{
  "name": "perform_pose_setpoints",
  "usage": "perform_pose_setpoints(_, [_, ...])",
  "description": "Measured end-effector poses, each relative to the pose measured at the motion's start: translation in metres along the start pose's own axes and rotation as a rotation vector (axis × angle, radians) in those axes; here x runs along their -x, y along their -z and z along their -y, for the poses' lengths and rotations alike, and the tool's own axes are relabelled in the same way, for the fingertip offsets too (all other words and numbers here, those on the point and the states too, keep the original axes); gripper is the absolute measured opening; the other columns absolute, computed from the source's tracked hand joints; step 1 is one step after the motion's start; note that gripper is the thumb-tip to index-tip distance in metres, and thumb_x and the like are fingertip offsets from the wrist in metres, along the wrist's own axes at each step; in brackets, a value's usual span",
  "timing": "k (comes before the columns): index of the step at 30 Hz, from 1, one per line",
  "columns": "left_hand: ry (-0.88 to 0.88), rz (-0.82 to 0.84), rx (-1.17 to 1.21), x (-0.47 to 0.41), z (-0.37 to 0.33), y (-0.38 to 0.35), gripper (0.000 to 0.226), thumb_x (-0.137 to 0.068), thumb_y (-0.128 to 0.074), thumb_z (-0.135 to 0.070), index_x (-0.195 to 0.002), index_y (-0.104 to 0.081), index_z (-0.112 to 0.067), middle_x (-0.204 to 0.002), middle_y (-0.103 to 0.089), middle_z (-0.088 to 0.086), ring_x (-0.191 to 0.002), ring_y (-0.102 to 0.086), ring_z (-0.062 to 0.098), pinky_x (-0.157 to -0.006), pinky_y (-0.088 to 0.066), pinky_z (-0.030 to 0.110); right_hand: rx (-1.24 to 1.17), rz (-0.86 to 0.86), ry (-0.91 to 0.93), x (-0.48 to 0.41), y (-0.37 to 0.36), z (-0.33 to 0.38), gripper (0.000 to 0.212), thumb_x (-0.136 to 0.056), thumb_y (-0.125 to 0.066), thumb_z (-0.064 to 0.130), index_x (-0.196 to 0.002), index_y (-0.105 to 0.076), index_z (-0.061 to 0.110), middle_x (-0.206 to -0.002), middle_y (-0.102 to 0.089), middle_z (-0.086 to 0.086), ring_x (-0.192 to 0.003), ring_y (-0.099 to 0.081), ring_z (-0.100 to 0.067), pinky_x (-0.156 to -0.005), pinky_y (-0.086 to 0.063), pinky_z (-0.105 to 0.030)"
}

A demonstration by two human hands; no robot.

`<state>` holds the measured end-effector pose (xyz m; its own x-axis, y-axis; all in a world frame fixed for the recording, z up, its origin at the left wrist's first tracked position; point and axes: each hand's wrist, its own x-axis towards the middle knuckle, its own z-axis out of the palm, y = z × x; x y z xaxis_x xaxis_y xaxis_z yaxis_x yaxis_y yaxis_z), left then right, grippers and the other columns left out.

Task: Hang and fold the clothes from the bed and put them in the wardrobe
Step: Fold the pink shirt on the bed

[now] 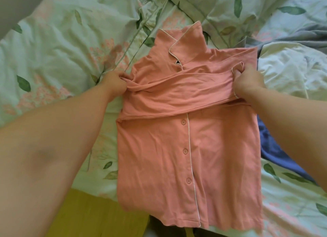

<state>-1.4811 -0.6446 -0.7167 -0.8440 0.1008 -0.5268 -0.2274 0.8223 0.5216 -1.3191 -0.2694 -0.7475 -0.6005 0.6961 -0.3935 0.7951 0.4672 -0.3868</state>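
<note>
A salmon-pink pyjama shirt (187, 148) with white piping and pink buttons lies front-up on the bed, collar at the far end, hem hanging over the near edge. A sleeve (180, 84) is stretched across the chest from side to side. My left hand (115, 84) grips the fabric at the shirt's left shoulder. My right hand (247, 82) grips the cuff end of that sleeve at the shirt's right side. Both side edges are folded inward.
The bed is covered with a rumpled pale green duvet (62, 47) printed with leaves and pink flowers. A blue garment (276, 148) lies just right of the shirt, a grey one (300, 36) farther back right. A yellow-green floor (92, 215) shows at the near edge.
</note>
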Motion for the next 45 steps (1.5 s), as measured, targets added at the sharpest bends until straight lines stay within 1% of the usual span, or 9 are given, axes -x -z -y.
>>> perform_pose_setpoints(4, [0.328,0.051,0.352,-0.014,-0.02,0.013,0.011,-0.083,-0.06,-0.011,-0.091,-0.065,-0.017,-0.075,-0.062,-0.001,-0.066,-0.051,0.014,-0.055,-0.042,0.025,-0.004,0.003,-0.018,-0.002,-0.006,-0.002,0.038,-0.105,-0.039,0.042,-0.127,-0.047,0.012,-0.128,-0.058,-0.024,-0.118,-0.055,-0.044,-0.097,-0.042,-0.046])
perform_pose_setpoints(9, [0.362,0.115,-0.08,-0.033,-0.029,0.022,0.024,-0.093,-0.054,-0.001,-0.075,-0.045,-0.015,-0.069,-0.041,0.004,-0.054,-0.035,0.012,-0.037,-0.03,0.015,0.004,0.018,-0.018,-0.006,-0.016,-0.004,0.034,-0.105,-0.036,0.035,-0.129,-0.042,0.011,-0.126,-0.058,-0.023,-0.117,-0.054,-0.045,-0.085,-0.038,-0.044])
perform_pose_setpoints(14, [0.159,-0.043,-0.582,-0.05,-0.053,0.045,0.04,-0.099,-0.055,-0.031,-0.123,-0.061,0.001,-0.117,-0.066,0.027,-0.101,-0.069,0.04,-0.09,-0.058,0.047,-0.024,0.02,-0.016,-0.012,-0.019,-0.006,0.034,-0.106,-0.036,0.032,-0.131,-0.042,0.01,-0.127,-0.057,-0.022,-0.12,-0.053,-0.044,-0.088,-0.038,-0.042])
perform_pose_setpoints(19, [0.24,-0.061,-0.28,-0.062,-0.06,0.042,0.038,-0.099,-0.054,-0.017,-0.133,-0.055,0.0,-0.128,-0.063,0.019,-0.108,-0.068,0.037,-0.096,-0.056,0.051,-0.111,0.054,-0.023,-0.018,-0.017,-0.011,0.037,-0.107,-0.038,0.031,-0.134,-0.043,0.006,-0.132,-0.056,-0.024,-0.122,-0.053,-0.044,-0.099,-0.04,-0.042])
perform_pose_setpoints(24, [0.372,-0.04,-0.096,-0.071,-0.046,0.022,0.032,-0.107,-0.037,-0.003,-0.136,-0.049,-0.004,-0.089,-0.055,0.013,-0.045,-0.059,0.021,-0.029,-0.046,0.024,-0.156,0.096,-0.01,-0.022,-0.014,-0.015,0.039,-0.108,-0.039,0.031,-0.137,-0.043,0.005,-0.136,-0.054,-0.022,-0.127,-0.051,-0.041,-0.104,-0.038,-0.038])
perform_pose_setpoints(31, [0.316,-0.12,-0.084,-0.082,-0.024,0.025,0.053,-0.099,-0.052,-0.012,-0.15,-0.038,-0.01,-0.136,-0.058,0.016,-0.038,-0.055,0.022,-0.037,-0.048,0.029,-0.135,0.139,-0.006,-0.022,-0.006,-0.013,0.041,-0.107,-0.038,0.023,-0.141,-0.04,-0.001,-0.143,-0.049,-0.024,-0.132,-0.047,-0.038,-0.103,-0.036,-0.034])
perform_pose_setpoints(34, [0.321,-0.158,0.074,-0.078,-0.026,0.017,0.035,-0.105,-0.041,-0.005,-0.139,-0.051,-0.008,-0.114,-0.062,0.014,-0.023,-0.049,0.014,-0.028,-0.045,0.024,-0.02,0.196,0.051,-0.023,0.006,-0.004,0.035,-0.103,-0.042,0.015,-0.133,-0.053,0.002,-0.135,-0.057,-0.019,-0.126,-0.053,-0.037,-0.098,-0.041,-0.033])
perform_pose_setpoints(39, [0.351,-0.199,0.201,-0.073,-0.039,0.02,0.037,-0.107,-0.033,-0.006,-0.137,-0.054,-0.013,-0.119,-0.063,0.014,-0.044,-0.059,0.023,-0.027,-0.044,0.022,0.132,0.056,0.092,-0.034,0.047,0.015,0.032,-0.067,-0.059,0.003,-0.095,-0.068,0.013,-0.093,-0.07,-0.005,-0.09,-0.067,-0.032,-0.074,-0.052,-0.031])
perform_pose_setpoints(45, [0.245,-0.053,0.055,-0.063,-0.037,0.015,0.042,-0.09,-0.067,-0.002,-0.129,-0.059,-0.016,-0.121,-0.064,0.01,-0.08,-0.071,0.027,-0.058,-0.061,0.032,0.34,0.067,0.127,-0.042,0.055,0.01,0.032,-0.084,-0.056,0.014,-0.114,-0.063,0.004,-0.119,-0.063,-0.026,-0.107,-0.063,-0.042,-0.084,-0.05,-0.039])
